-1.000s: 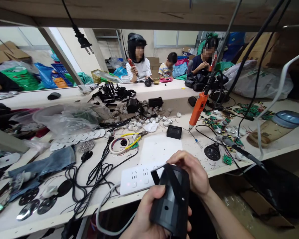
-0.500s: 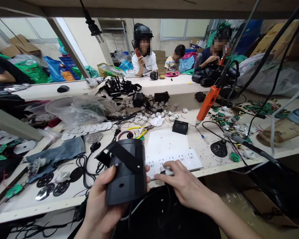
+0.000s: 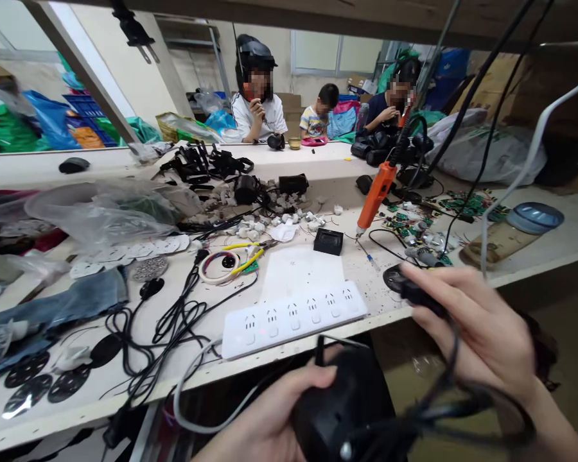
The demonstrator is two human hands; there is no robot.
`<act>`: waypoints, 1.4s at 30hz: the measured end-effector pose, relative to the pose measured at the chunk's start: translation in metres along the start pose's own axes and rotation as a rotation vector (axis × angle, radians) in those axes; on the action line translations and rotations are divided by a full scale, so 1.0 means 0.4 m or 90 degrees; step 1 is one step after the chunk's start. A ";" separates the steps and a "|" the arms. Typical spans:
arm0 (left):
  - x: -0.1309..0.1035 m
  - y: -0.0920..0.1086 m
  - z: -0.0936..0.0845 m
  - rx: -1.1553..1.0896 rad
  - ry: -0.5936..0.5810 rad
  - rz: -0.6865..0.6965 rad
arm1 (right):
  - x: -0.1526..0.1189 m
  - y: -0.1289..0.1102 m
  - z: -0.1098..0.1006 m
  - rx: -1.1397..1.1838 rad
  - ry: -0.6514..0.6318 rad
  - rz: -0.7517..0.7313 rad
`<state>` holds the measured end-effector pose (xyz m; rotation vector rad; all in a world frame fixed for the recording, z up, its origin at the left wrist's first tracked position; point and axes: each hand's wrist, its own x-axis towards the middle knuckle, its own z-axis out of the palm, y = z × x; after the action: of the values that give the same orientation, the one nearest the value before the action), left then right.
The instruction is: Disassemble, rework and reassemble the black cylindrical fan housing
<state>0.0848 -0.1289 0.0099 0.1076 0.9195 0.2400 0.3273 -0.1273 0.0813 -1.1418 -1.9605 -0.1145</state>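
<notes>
At the lower middle, my left hand is closed around a black cylindrical device, its thumb across the near side. The device is tilted and partly blurred. My right hand is raised at the right, thumb and fingers pinching a black plug. A black cord trails in loops from the right hand towards the device. Beyond the left hand, a white power strip lies along the table's front edge, its sockets facing up.
An orange electric screwdriver hangs over the table. Yellow-handled pliers, a roll of tape, a small black box and a jar lie behind. Circuit boards spread at the right. Several people sit across the table.
My right hand has left the power strip and moved right and up with the plug. The device in my left hand has dropped lower and turned. The view has shifted right.
</notes>
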 end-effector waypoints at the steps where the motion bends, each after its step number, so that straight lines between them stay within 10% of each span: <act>1: 0.045 -0.016 0.017 0.037 -0.010 -0.070 | 0.001 0.018 0.017 0.044 -0.037 0.035; 4: 0.179 -0.052 0.060 0.096 -0.070 -0.189 | -0.003 0.089 0.105 0.176 -0.153 0.187; 10: 0.323 -0.079 0.101 0.012 -0.109 -0.179 | -0.014 0.178 0.183 0.193 -0.249 0.142; 29: 0.326 -0.043 0.132 0.017 0.059 -0.111 | 0.065 0.172 0.185 0.064 -0.525 0.060; 42: 0.304 -0.044 0.147 0.062 0.081 -0.112 | 0.050 0.169 0.175 0.034 -0.512 0.097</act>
<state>0.2053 -0.1148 -0.0520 0.1010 1.0605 0.0390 0.3302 -0.0427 0.0292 -1.4312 -2.5183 0.5576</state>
